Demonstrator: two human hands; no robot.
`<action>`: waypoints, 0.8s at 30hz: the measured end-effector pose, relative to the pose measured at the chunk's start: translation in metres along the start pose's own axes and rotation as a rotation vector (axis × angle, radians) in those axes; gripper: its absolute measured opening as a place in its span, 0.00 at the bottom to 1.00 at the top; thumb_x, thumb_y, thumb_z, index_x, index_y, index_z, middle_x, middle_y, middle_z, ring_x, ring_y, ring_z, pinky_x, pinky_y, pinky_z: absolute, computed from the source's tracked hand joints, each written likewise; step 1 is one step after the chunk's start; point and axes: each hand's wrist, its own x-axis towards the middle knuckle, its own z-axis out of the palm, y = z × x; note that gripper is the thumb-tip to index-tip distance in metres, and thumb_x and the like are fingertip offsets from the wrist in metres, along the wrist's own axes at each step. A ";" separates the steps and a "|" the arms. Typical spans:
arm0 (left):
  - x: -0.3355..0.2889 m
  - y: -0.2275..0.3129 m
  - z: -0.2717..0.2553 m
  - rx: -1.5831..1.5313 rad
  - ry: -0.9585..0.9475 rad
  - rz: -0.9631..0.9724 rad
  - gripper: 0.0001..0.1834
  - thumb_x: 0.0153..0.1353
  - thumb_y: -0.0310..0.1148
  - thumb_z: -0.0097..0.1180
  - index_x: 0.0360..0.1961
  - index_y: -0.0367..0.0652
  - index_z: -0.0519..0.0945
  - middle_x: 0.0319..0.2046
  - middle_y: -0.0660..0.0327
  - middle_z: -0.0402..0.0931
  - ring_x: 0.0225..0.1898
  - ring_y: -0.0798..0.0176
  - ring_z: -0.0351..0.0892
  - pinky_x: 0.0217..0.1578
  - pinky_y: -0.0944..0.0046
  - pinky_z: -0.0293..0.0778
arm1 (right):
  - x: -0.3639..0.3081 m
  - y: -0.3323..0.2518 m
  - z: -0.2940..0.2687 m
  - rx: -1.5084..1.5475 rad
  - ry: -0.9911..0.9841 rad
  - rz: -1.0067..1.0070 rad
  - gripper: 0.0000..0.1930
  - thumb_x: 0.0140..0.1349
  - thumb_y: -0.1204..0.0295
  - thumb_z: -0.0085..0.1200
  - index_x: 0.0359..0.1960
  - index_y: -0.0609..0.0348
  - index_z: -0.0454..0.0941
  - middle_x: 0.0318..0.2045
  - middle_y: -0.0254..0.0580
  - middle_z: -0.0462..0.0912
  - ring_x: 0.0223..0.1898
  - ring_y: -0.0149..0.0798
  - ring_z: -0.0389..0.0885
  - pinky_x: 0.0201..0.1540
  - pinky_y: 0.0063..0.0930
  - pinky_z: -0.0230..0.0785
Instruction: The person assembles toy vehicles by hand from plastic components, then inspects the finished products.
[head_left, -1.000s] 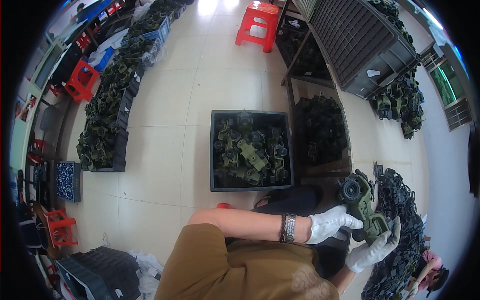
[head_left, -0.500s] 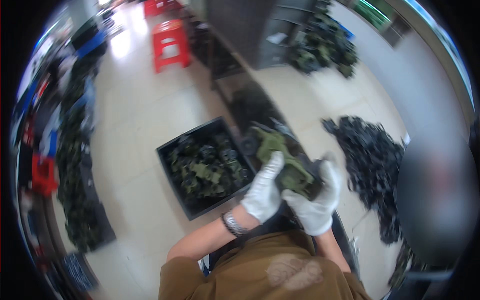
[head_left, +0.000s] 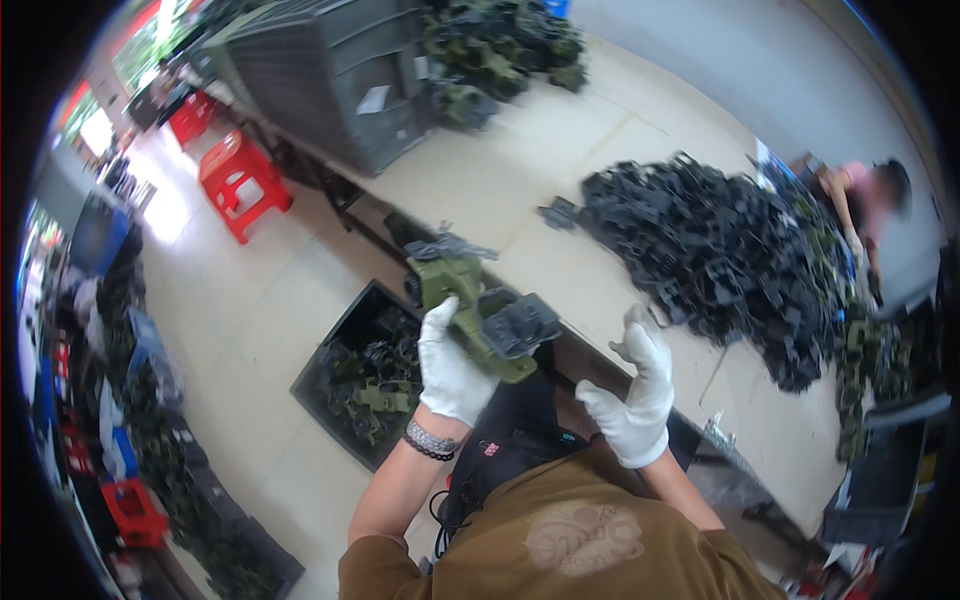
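My left hand [head_left: 455,370], in a white glove, is closed around the lower part of an olive-green moulded plastic part [head_left: 450,285], with the thumb lying along it. A dark grey plastic piece [head_left: 520,325] sits against the green part's right side; whether it is fastened there I cannot tell. More grey bits show at its top end. To the right, my gloved right hand [head_left: 637,395] is held apart from the part, fingers spread and curved, with nothing in it.
A dark box [head_left: 328,428] of green and dark parts stands below left. On the pale table [head_left: 545,205] lie a large heap of dark grey parts [head_left: 710,260] and a green pile [head_left: 500,50]. A grey crate [head_left: 320,80], red stool [head_left: 243,185] and co-worker [head_left: 860,195] are farther off.
My right hand has come off the green part and opened to its right. My left hand still holds the part, now tilted with the grey piece showing. The view has swung toward the table.
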 end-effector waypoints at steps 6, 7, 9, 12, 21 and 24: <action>-0.005 -0.011 0.011 0.132 -0.146 -0.151 0.33 0.71 0.63 0.42 0.65 0.52 0.72 0.57 0.52 0.79 0.55 0.45 0.80 0.49 0.33 0.78 | -0.003 0.002 0.000 0.024 0.097 0.094 0.37 0.54 0.59 0.75 0.62 0.64 0.73 0.57 0.56 0.77 0.58 0.56 0.78 0.61 0.42 0.70; -0.008 -0.016 0.013 0.200 -0.166 -0.160 0.33 0.72 0.62 0.42 0.67 0.52 0.70 0.58 0.52 0.78 0.56 0.45 0.79 0.51 0.34 0.77 | 0.007 -0.008 -0.010 0.066 0.063 0.109 0.38 0.53 0.56 0.74 0.61 0.65 0.73 0.56 0.57 0.78 0.57 0.58 0.77 0.61 0.42 0.70; -0.009 -0.029 0.022 0.328 -0.206 -0.144 0.33 0.73 0.59 0.43 0.70 0.51 0.68 0.59 0.51 0.76 0.58 0.46 0.78 0.56 0.39 0.76 | 0.007 -0.011 -0.015 0.132 0.061 0.154 0.42 0.51 0.51 0.74 0.61 0.66 0.72 0.56 0.60 0.77 0.58 0.60 0.76 0.61 0.43 0.70; -0.002 -0.062 0.031 0.331 -0.375 -0.273 0.31 0.72 0.52 0.51 0.68 0.43 0.69 0.60 0.53 0.76 0.61 0.53 0.75 0.65 0.49 0.68 | -0.010 -0.004 -0.025 0.104 0.125 0.195 0.51 0.46 0.43 0.73 0.65 0.66 0.68 0.60 0.62 0.74 0.63 0.62 0.73 0.64 0.45 0.69; -0.003 -0.099 0.056 0.513 -0.281 -0.352 0.25 0.72 0.42 0.56 0.65 0.42 0.71 0.57 0.58 0.77 0.58 0.59 0.77 0.62 0.56 0.71 | -0.034 -0.020 -0.048 0.271 0.171 0.541 0.46 0.52 0.52 0.74 0.67 0.67 0.68 0.62 0.55 0.75 0.62 0.47 0.76 0.65 0.39 0.69; -0.005 -0.097 0.055 0.558 -0.259 -0.414 0.20 0.71 0.40 0.58 0.59 0.42 0.76 0.52 0.64 0.80 0.53 0.66 0.79 0.58 0.61 0.72 | -0.046 -0.016 -0.046 0.165 0.136 0.559 0.43 0.52 0.54 0.75 0.65 0.65 0.71 0.60 0.51 0.77 0.60 0.44 0.78 0.62 0.37 0.72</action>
